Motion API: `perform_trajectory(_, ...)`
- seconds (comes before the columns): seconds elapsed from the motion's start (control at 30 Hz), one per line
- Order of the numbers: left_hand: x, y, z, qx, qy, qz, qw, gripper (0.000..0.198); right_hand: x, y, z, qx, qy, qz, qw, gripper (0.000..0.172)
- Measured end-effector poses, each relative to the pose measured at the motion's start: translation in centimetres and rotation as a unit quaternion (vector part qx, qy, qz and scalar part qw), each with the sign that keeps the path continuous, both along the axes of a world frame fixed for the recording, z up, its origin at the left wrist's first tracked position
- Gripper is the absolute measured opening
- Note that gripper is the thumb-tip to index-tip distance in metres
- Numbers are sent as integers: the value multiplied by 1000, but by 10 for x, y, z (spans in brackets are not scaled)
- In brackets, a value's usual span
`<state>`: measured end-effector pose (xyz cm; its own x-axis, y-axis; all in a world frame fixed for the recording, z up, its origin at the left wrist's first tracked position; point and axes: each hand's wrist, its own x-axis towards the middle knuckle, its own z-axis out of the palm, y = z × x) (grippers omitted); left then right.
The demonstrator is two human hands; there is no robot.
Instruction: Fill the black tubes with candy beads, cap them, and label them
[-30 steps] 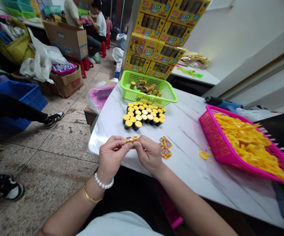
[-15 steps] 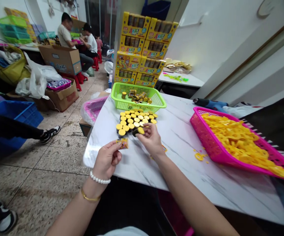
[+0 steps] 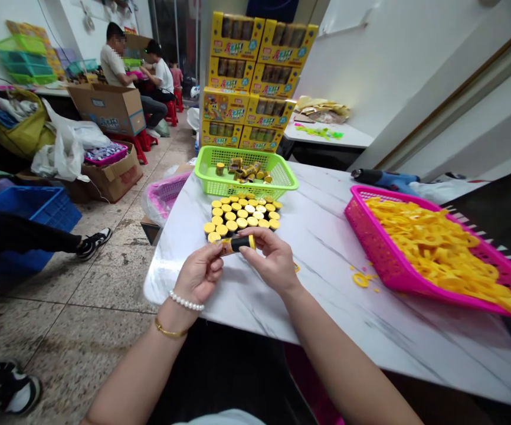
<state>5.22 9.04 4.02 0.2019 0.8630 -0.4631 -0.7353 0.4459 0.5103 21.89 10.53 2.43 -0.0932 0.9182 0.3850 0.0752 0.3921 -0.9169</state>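
Observation:
My left hand pinches a small printed sleeve in brown and yellow. Between the thumb and fingers of my right hand lies a small black jar with a yellow lid, held on its side. Sleeve and jar meet end to end; whether the jar's end is inside the sleeve I cannot tell. Just beyond my hands, several upright black jars with yellow lids stand packed in rows. Behind them, a green basket contains several small brown-and-gold printed pieces.
A pink basket heaped with yellow plastic rings stands on the marble-patterned table. Loose yellow bits lie beside it, a blue tool behind. Yellow boxes are stacked at the back. Several people sit far left.
My right hand has brought the black jar left and turned it level, against the sleeve in my left hand. The two were apart before. The view has shifted slightly.

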Motion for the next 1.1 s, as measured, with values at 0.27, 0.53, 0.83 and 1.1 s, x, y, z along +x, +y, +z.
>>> perform_trajectory(0.27,2,3,-1,1,3,8,1000,5,1,2,1,-33,127,65,989,30)
perform_trajectory(0.53,5,1,0,4,-2,-5,1000,6,-3,-2,1,-56,43,9,997,28)
perform_trajectory(0.83,0,1,-6,36,67,6,997,16,-3,-7,-2,-31,-24,5,999,25)
perform_trajectory(1.1,-3,0,-13,61,76,20,995,21,0,-6,0,-10,-90,26,996,29)
